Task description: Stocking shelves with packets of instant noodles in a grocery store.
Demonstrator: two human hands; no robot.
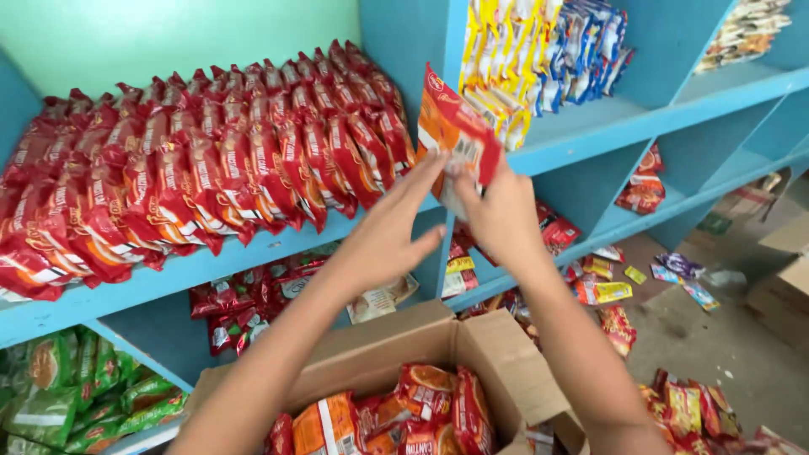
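Both my hands hold one orange and red snack packet up in front of a blue shelf unit. My right hand grips its lower edge from below. My left hand touches the packet's lower left corner with spread fingers. Rows of red snack packets stand packed on the blue shelf just left of the hands. Below my arms an open cardboard box holds several orange and red packets like the one I hold.
Yellow and blue packets fill the upper right compartment. Green packets sit on the lower left shelf. Loose packets lie scattered on the floor at right, near another cardboard box.
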